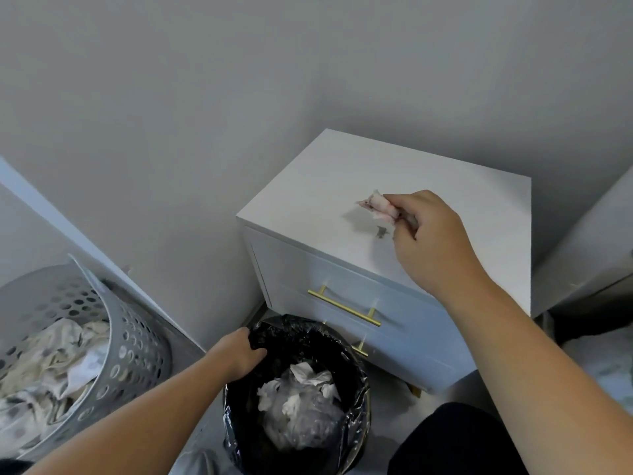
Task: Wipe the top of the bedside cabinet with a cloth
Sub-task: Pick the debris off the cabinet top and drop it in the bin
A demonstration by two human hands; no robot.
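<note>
Pinching a crumpled pink-and-white cloth (378,209), your right hand (433,240) hovers over the white bedside cabinet (342,186); your left hand (236,354) grips the black-lined bin's rim (356,344).

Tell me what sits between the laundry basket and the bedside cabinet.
In the head view, the bin lined with a black bag stands between the laundry basket and the bedside cabinet; the left hand grips its rim.

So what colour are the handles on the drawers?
Gold. The upper handle on the white cabinet shows it best in the head view.
</note>
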